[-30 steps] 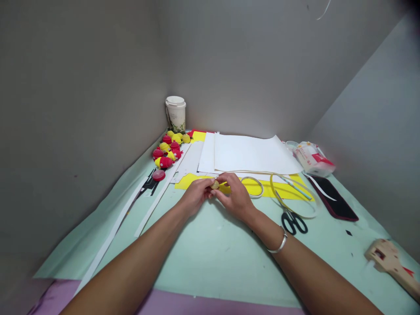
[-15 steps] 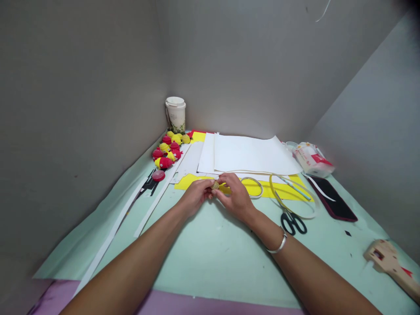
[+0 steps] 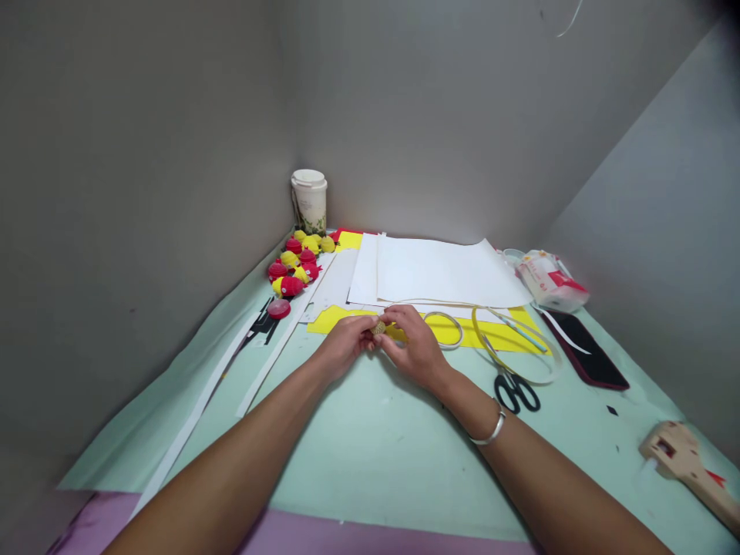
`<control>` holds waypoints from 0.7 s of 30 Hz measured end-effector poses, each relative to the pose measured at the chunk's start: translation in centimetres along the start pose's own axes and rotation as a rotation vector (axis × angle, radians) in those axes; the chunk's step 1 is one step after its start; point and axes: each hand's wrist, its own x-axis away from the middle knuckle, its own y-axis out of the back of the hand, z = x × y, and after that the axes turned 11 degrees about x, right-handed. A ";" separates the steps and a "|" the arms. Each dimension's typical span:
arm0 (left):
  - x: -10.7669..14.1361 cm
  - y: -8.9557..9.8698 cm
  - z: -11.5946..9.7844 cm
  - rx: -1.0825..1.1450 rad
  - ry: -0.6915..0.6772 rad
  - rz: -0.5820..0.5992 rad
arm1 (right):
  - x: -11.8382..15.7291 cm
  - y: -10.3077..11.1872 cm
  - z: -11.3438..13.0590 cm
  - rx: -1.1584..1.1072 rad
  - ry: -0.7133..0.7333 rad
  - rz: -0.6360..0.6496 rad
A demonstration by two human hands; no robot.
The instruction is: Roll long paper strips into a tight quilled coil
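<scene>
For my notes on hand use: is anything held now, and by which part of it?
A small round yellowish piece: the left hand pinches its left edge; the right hand is at its right side, whether gripping cannot be told.

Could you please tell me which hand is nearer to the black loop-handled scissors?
The right hand is nearer, left of and apart from the black loop-handled scissors; the left hand is farther left.
</scene>
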 end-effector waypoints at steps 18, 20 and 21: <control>0.1 -0.3 -0.1 0.030 -0.008 -0.022 | -0.1 -0.1 -0.1 0.007 -0.019 -0.008; 0.1 -0.3 -0.1 0.029 -0.008 -0.018 | -0.1 -0.1 -0.1 0.006 -0.019 -0.004; 0.1 -0.3 -0.1 0.029 -0.010 -0.015 | -0.1 0.0 0.0 0.006 -0.018 -0.001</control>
